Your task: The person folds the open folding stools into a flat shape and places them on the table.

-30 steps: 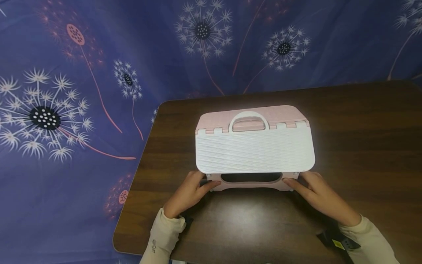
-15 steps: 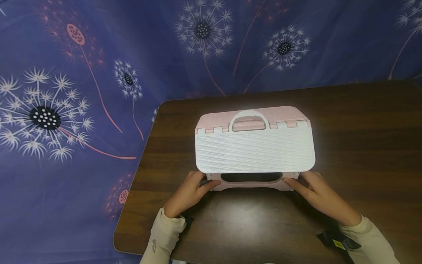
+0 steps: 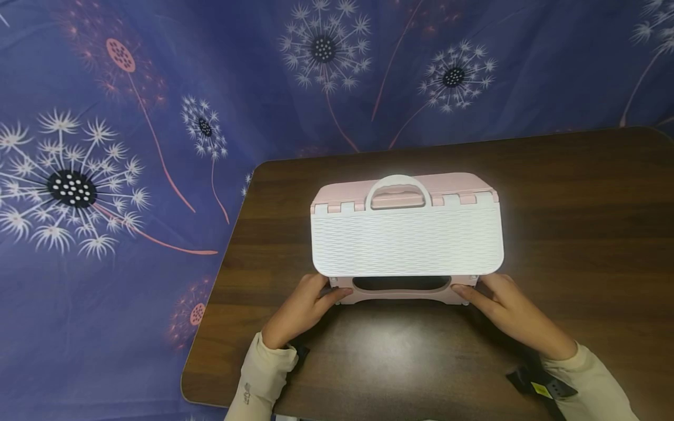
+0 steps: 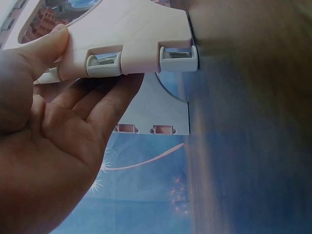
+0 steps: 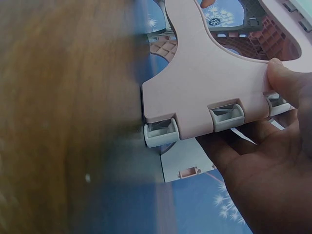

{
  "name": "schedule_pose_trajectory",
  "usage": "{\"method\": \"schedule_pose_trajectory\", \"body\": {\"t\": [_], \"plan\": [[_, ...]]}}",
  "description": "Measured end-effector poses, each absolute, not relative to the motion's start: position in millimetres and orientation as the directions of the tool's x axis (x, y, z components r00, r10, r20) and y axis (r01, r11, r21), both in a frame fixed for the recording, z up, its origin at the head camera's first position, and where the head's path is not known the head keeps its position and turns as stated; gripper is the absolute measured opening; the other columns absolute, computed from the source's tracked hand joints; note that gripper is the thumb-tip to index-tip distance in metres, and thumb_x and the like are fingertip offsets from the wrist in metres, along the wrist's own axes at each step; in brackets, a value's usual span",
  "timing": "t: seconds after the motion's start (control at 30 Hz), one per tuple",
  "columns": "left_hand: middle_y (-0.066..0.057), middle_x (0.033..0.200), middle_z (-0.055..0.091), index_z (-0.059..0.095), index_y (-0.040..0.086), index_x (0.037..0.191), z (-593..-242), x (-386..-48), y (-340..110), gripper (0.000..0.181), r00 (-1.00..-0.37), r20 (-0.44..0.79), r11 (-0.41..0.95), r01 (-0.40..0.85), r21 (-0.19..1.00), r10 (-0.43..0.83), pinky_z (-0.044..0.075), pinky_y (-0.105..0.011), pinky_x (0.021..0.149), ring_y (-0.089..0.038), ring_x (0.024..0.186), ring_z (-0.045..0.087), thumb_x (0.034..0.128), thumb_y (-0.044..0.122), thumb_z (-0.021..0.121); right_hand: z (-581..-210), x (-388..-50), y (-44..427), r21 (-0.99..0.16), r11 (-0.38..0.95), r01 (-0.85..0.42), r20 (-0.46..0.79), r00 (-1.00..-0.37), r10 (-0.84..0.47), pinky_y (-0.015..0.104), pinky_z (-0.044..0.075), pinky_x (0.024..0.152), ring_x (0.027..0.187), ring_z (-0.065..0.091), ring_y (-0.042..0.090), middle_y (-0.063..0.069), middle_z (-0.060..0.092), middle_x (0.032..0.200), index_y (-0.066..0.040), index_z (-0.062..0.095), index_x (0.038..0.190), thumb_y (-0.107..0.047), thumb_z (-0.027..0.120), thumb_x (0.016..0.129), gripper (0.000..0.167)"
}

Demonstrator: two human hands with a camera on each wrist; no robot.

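Observation:
A pink and white plastic folding stool [image 3: 406, 242] stands on the table, with a white textured front half, a pink back half and a white arched handle [image 3: 398, 183] between them. My left hand [image 3: 300, 310] grips the left end of its pink front leg panel [image 4: 131, 34], thumb on the outer face and fingers behind the edge. At the right end, my right hand [image 3: 518, 318] holds the same panel in a like way. White hinge clips [image 5: 226, 117] line the panel's side edges in both wrist views. Fingertips behind the panel are partly hidden.
The stool rests on a dark wooden table [image 3: 579, 234] with rounded corners. A blue cloth with dandelion prints [image 3: 237, 70] hangs behind and to the left. Each forearm has a light sleeve [image 3: 265, 374], with a black strap [image 3: 553, 386] at the right wrist.
The stool's pink back half has tilted slightly, its far edge sitting a little lower in the head view. Both hands keep their grip in nearly the same place.

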State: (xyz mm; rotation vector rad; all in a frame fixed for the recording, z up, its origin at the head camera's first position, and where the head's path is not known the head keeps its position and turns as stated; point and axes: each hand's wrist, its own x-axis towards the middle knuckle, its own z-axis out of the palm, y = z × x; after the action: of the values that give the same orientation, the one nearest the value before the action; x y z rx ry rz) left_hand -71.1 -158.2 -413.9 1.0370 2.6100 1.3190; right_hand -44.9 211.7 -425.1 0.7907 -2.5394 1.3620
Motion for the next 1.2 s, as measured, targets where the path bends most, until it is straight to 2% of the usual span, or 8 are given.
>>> {"method": "schedule_pose_trajectory", "body": {"t": [0.3,0.4,0.57,0.93,1.2], "plan": [[0.001,0.113,0.067,0.049,0.021,0.135,-411.4,-70.9,-157.8,0.041,-0.779,0.246,0.416,0.539,0.732,0.576,0.052,-0.029,0.084,-0.007,0.098,0.06,0.0972,0.02,0.066,-424.9,-45.4,211.2,-0.723,0.438,-0.534,0.39,-0.839,-0.379,0.014,0.04,0.079,0.085,0.053,0.005,-0.01,0.062,0.103,-0.014,0.058,0.122,0.01,0.068,0.088,0.043],[0.002,0.113,0.067,0.049,0.022,0.136,-411.0,-70.2,-157.6,0.041,-0.783,0.238,0.421,0.533,0.734,0.575,0.052,-0.03,0.084,-0.007,0.097,0.06,0.0976,0.02,0.065,-424.6,-45.0,211.1,-0.727,0.439,-0.528,0.384,-0.843,-0.377,0.015,0.04,0.078,0.085,0.053,0.005,-0.01,0.061,0.102,-0.014,0.058,0.121,0.009,0.068,0.088,0.042],[0.01,0.109,0.064,0.051,0.023,0.133,-411.0,-69.7,-157.5,0.038,-0.79,0.225,0.433,0.522,0.735,0.571,0.052,-0.029,0.083,-0.006,0.094,0.059,0.0979,0.021,0.065,-424.8,-44.3,211.0,-0.732,0.44,-0.52,0.38,-0.848,-0.37,0.016,0.041,0.076,0.083,0.053,0.005,-0.01,0.061,0.101,-0.015,0.058,0.121,0.009,0.069,0.087,0.042],[0.001,0.116,0.067,0.049,0.022,0.137,-411.6,-70.5,-158.4,0.042,-0.783,0.228,0.434,0.533,0.727,0.579,0.052,-0.031,0.087,-0.006,0.1,0.06,0.098,0.02,0.065,-425.2,-44.1,211.4,-0.724,0.466,-0.508,0.363,-0.856,-0.369,0.012,0.04,0.08,0.087,0.053,0.005,-0.011,0.061,0.102,-0.014,0.059,0.119,0.007,0.067,0.09,0.037],[0.01,0.11,0.064,0.051,0.022,0.134,-411.0,-69.9,-157.8,0.039,-0.787,0.226,0.444,0.531,0.722,0.574,0.051,-0.03,0.084,-0.006,0.096,0.059,0.0978,0.021,0.065,-425.1,-44.4,210.5,-0.731,0.445,-0.518,0.371,-0.848,-0.378,0.014,0.041,0.078,0.085,0.052,0.006,-0.01,0.06,0.1,-0.012,0.058,0.119,0.008,0.067,0.089,0.037]]}}
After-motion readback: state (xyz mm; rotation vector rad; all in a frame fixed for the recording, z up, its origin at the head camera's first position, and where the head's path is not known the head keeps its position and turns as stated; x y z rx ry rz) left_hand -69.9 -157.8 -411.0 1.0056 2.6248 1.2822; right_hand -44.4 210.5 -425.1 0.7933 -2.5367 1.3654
